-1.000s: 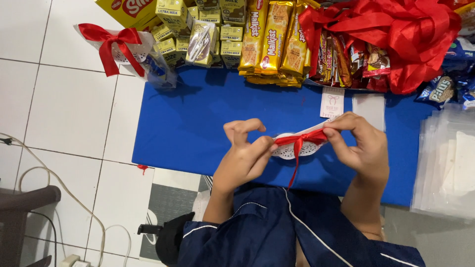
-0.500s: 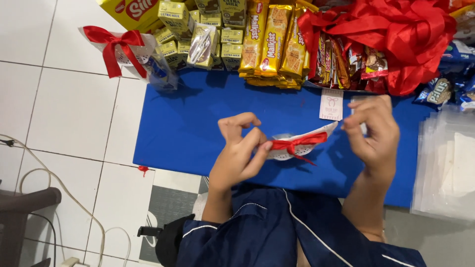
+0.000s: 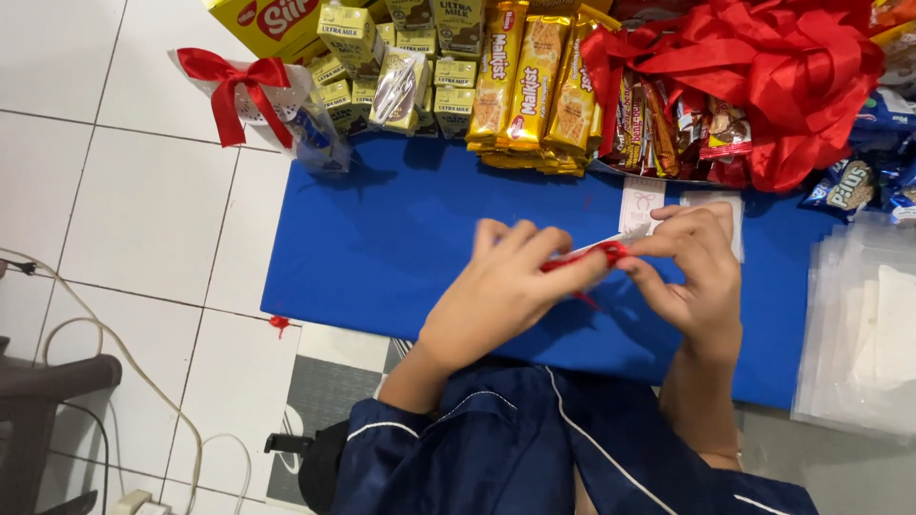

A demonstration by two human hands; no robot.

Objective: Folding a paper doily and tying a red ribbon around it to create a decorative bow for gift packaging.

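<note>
The red ribbon (image 3: 584, 257) sits stretched between both hands just above the blue mat (image 3: 382, 238), a little right of the mat's middle, and I can see a thin tail of it hanging down below the fingers. From my feed, the left hand (image 3: 501, 291) has its fingers curled tight and pinching the ribbon's left end, knuckles turned toward the camera. The right hand (image 3: 697, 277) pinches the other end with thumb and forefinger closed on it, the remaining fingers folded loosely under. A sliver of pale wrapping shows behind the ribbon at the fingertips, but I cannot tell what it belongs to, since the hands cover most of it. Just beyond the right hand, small white cards (image 3: 641, 205) lie flat on the mat. Along the mat's far edge I see a row of yellow biscuit packets (image 3: 534, 81), with small yellow milk cartons (image 3: 353, 48) to their left and a heap of red ribbon bows (image 3: 763, 67) over snack wrappers to their right. A finished clear bag tied with a red bow (image 3: 253, 95) rests on the white tiled floor (image 3: 124, 210) at the mat's far left corner. A stack of clear plastic bags (image 3: 859, 324) lies beside the mat on the right. Both dark blue sleeves (image 3: 534, 458) fill the near edge of my view.
</note>
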